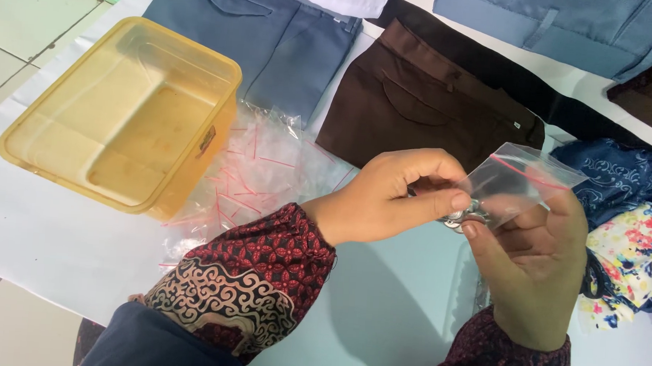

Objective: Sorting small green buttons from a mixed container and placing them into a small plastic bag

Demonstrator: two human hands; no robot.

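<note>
Right of the frame's centre, a small clear zip bag (526,180) with a red seal line is pinched at its mouth by the right hand (535,271), while small silvery pieces (466,213) are pinched by the left hand (385,198) at the bag's opening. At upper left, a yellow plastic tub (119,110) is seen beside a heap of clear bags (255,171). Folded trousers (422,98) are laid along the top.

A clear, glossy plastic zip bag (526,180) with a red seal strip, pinched between the left hand (393,198) and right hand (535,271), catches the light over small shiny metal pieces (466,214). A heap of the same crinkled film bags (255,175) lies beside a translucent yellow plastic tub (41,154), smooth-walled. Matt woven cloth trousers, brown (421,102) and blue (274,37), rest on a smooth pale sheet (36,233).
</note>
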